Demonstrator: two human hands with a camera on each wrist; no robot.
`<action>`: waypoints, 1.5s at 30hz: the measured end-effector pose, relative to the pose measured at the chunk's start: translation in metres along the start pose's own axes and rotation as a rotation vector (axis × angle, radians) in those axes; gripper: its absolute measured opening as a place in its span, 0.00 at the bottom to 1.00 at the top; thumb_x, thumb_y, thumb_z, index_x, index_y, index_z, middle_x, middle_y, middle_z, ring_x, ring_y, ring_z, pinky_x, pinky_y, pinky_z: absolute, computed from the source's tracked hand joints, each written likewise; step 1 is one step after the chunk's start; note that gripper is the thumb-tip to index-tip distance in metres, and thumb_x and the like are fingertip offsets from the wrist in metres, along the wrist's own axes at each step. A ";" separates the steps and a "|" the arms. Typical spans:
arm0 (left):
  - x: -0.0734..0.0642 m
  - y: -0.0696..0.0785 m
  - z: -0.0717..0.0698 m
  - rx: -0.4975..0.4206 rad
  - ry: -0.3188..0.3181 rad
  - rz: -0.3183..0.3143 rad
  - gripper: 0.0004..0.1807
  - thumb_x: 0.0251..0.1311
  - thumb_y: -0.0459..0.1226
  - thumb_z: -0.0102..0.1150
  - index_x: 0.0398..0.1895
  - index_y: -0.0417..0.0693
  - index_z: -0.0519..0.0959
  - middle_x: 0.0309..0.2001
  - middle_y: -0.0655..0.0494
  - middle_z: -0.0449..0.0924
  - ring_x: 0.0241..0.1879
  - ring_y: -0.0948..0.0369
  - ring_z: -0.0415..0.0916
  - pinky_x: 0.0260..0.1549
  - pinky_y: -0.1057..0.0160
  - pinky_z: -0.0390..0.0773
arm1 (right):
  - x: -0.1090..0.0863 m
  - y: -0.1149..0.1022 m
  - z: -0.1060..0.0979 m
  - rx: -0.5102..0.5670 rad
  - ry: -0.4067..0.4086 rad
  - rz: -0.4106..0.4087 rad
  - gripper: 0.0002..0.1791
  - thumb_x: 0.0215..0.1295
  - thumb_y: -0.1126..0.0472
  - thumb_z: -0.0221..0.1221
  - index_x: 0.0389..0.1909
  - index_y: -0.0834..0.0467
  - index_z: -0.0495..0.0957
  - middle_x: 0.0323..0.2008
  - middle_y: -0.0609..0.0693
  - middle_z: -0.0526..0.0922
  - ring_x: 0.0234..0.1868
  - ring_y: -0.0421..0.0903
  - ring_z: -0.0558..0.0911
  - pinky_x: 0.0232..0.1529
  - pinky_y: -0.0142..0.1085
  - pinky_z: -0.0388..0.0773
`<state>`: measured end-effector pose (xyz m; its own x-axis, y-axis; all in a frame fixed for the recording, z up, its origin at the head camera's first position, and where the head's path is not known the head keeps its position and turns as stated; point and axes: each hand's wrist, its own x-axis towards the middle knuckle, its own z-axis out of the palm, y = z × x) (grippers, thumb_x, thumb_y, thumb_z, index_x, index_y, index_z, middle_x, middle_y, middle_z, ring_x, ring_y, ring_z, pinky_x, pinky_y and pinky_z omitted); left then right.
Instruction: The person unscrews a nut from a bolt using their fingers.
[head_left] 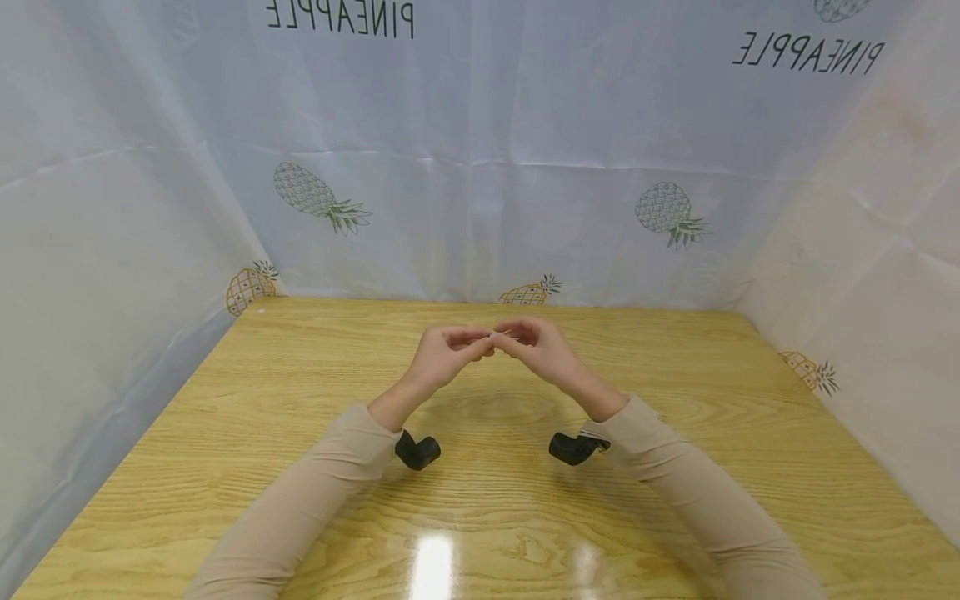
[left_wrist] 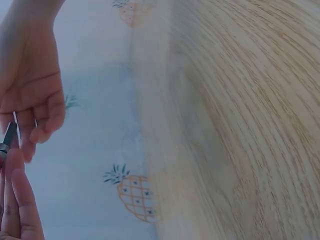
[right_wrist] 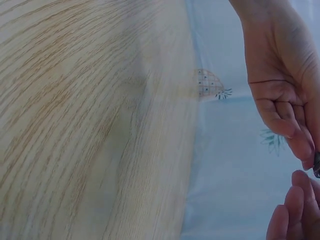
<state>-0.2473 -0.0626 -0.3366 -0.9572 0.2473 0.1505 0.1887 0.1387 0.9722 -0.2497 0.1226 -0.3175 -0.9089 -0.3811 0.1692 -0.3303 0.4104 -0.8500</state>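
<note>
A small metal bolt point(left_wrist: 11, 129) with a threaded shank sits between the fingertips of both hands, above the table. Its thread points toward the right palm, and a nut point(left_wrist: 4, 148) sits on it at the left view's edge. My left hand point(head_left: 441, 357) pinches the bolt's other end between thumb and fingers. From the other side, my right hand point(head_left: 550, 354) has thumb and forefinger at the nut, its other fingers loosely bent. The fingertips of the two hands meet in the head view. Much of the bolt's head end is hidden by fingers.
Beneath the hands lies a wood-grain table point(head_left: 495, 492) with glare near its front. A white curtain point(head_left: 480, 225) printed with pineapples stands behind it and on both sides. Black wrist mounts point(head_left: 418, 451) hang inside the beige sleeves point(head_left: 322, 475).
</note>
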 end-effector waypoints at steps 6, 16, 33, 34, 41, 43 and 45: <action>-0.001 0.002 0.001 0.011 -0.001 -0.002 0.15 0.61 0.38 0.59 0.49 0.41 0.81 0.45 0.42 0.83 0.44 0.57 0.83 0.49 0.54 0.81 | 0.000 0.001 0.001 -0.021 0.003 0.018 0.16 0.68 0.54 0.53 0.47 0.61 0.79 0.44 0.59 0.83 0.47 0.54 0.81 0.49 0.43 0.81; 0.000 0.001 0.001 0.010 0.004 0.015 0.15 0.61 0.37 0.58 0.49 0.39 0.80 0.45 0.41 0.83 0.42 0.58 0.83 0.48 0.56 0.82 | 0.000 0.001 0.000 -0.011 0.021 0.004 0.21 0.63 0.55 0.59 0.55 0.60 0.74 0.51 0.59 0.80 0.52 0.54 0.79 0.51 0.42 0.80; 0.000 0.001 0.001 -0.004 0.006 0.013 0.15 0.61 0.36 0.59 0.49 0.39 0.81 0.46 0.41 0.83 0.41 0.59 0.83 0.47 0.58 0.82 | 0.001 0.001 0.002 -0.028 -0.002 -0.015 0.20 0.65 0.57 0.58 0.55 0.62 0.73 0.51 0.61 0.79 0.51 0.55 0.80 0.50 0.41 0.81; -0.001 0.001 0.001 -0.003 0.006 0.008 0.15 0.61 0.36 0.59 0.49 0.39 0.81 0.46 0.41 0.83 0.42 0.59 0.83 0.48 0.57 0.82 | 0.002 0.001 0.002 -0.039 -0.009 -0.018 0.20 0.67 0.56 0.55 0.55 0.62 0.74 0.50 0.61 0.80 0.49 0.55 0.80 0.49 0.41 0.81; -0.001 0.000 0.000 0.000 0.006 -0.004 0.15 0.61 0.38 0.59 0.49 0.41 0.81 0.45 0.42 0.84 0.43 0.57 0.83 0.50 0.53 0.80 | 0.003 0.002 0.002 -0.049 -0.018 -0.011 0.17 0.69 0.55 0.52 0.49 0.62 0.78 0.45 0.60 0.82 0.48 0.57 0.80 0.49 0.41 0.81; 0.000 -0.001 0.000 -0.009 0.006 0.000 0.15 0.61 0.38 0.59 0.48 0.40 0.81 0.43 0.42 0.84 0.42 0.59 0.83 0.49 0.55 0.81 | 0.003 0.002 0.002 -0.037 -0.002 -0.011 0.15 0.67 0.58 0.55 0.50 0.62 0.78 0.48 0.60 0.81 0.50 0.56 0.80 0.50 0.42 0.80; 0.000 -0.001 0.000 -0.007 0.008 0.002 0.15 0.61 0.37 0.59 0.48 0.40 0.81 0.44 0.42 0.84 0.41 0.60 0.83 0.47 0.58 0.82 | 0.002 0.002 0.002 -0.010 0.004 -0.012 0.17 0.63 0.61 0.59 0.52 0.63 0.75 0.50 0.60 0.79 0.52 0.56 0.79 0.53 0.42 0.80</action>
<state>-0.2474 -0.0629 -0.3375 -0.9587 0.2395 0.1536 0.1888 0.1318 0.9731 -0.2519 0.1210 -0.3196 -0.9060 -0.3825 0.1813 -0.3434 0.4138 -0.8431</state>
